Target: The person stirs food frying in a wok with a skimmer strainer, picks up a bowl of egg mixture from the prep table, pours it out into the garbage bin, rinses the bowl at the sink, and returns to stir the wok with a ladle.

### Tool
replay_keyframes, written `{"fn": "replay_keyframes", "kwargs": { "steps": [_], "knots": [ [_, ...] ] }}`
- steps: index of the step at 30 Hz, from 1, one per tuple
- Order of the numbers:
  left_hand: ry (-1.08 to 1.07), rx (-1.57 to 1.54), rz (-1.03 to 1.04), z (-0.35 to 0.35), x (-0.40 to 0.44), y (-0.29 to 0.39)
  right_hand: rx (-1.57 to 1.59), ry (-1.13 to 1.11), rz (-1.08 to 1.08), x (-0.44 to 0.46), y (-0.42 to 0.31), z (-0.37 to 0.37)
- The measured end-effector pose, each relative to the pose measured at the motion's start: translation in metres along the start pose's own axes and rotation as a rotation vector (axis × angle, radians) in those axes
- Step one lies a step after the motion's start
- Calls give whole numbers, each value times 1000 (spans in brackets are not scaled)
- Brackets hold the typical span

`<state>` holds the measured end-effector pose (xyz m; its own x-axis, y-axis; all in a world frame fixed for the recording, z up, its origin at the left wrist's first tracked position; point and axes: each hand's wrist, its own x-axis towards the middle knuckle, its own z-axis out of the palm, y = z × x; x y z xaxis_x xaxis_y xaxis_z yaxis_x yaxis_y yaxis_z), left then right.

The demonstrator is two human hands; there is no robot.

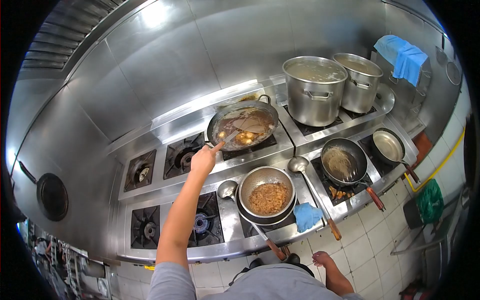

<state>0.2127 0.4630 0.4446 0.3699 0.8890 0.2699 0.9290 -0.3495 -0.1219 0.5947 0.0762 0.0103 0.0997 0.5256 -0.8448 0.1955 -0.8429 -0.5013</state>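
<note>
My left hand (204, 159) is closed around the handle of a skimmer (250, 125), reaching over the back burners. The skimmer's head rests in a wide dark wok (215, 122) of brown liquid, beside several pale round pieces (245, 137). Low at my right side, my right hand (322, 258) hangs near the stove's front edge with its fingers loosely bent; it appears to hold nothing. Between the two hands, a metal bowl (248, 182) with brown crumbly food (270, 198) sits in a pan on a front burner.
Two tall stockpots (312, 105) (357, 95) stand at the back right. Ladles (227, 189) (310, 190) flank the bowl, near a blue cloth (307, 217). Farther right are a dark frying pan (327, 145) and a small pan (388, 145), their handles past the front edge. A blue burner flame (201, 223) shows front left.
</note>
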Motion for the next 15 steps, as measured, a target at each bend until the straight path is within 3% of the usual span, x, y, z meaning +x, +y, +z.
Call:
{"fn": "replay_keyframes", "kwargs": {
  "steps": [15],
  "knots": [
    [36,31,-89,-5,-28,-40,-9,-25,8,-2,-9,-1]
  ]
}}
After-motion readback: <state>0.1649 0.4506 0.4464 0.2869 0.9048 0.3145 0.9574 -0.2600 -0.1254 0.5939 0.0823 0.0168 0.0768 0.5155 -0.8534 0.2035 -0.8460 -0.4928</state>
